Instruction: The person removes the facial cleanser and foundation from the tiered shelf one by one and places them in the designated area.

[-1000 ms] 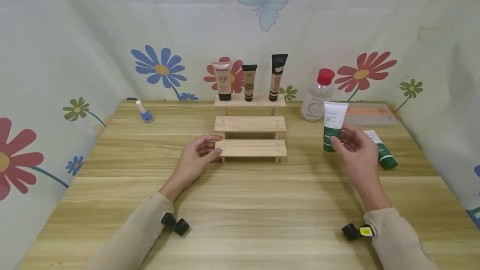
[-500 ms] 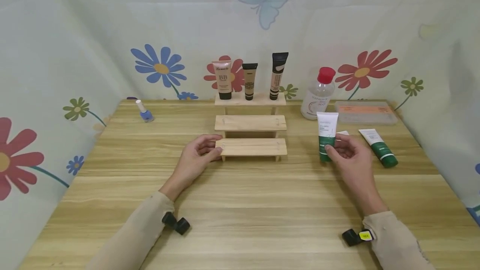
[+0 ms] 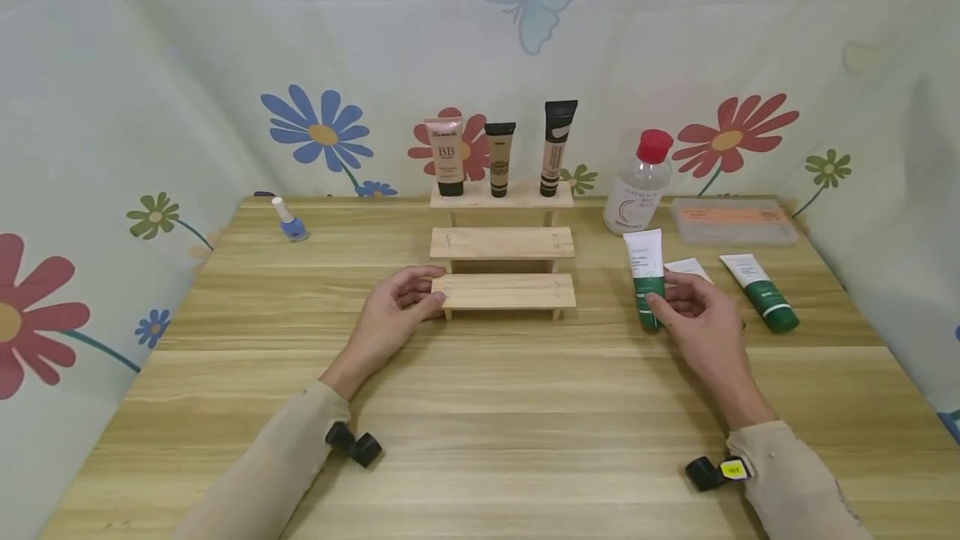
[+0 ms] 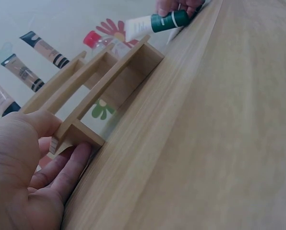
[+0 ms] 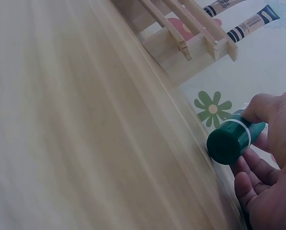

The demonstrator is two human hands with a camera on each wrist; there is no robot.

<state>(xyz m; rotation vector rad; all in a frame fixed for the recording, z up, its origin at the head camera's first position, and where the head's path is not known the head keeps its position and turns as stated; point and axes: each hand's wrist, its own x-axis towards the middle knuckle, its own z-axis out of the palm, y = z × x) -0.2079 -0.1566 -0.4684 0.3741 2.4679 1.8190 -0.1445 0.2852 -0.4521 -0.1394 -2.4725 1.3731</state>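
Hold rack (image 3: 510,292) steady, tube (image 3: 645,261) cap-down
Left hand (image 3: 392,307) grips the rack's end; right hand (image 3: 705,319) pinches tube low, contact with table (image 3: 510,415) unclear.

White object (image 3: 689,267) partly behind right grip (image 3: 703,323)

Shelf stand (image 3: 501,243): mid-frame on the counter (image 3: 525,407), left hand (image 3: 392,311) gripping its left end.
Top tier (image 3: 519,201): BB tube (image 3: 446,161) left, second tube (image 3: 499,158) between, third tube (image 3: 555,148) right.
Nail polish (image 3: 292,225): left of the stand, upper left.
Bottle (image 3: 636,200): right of the stand.
Flat case (image 3: 735,222): right of the bottle.
Held tube (image 3: 647,277): in the right hand (image 3: 708,332), before the bottle.
Lying tube (image 3: 761,294): right of that hand (another item (image 3: 688,267) lies between, partly hidden).
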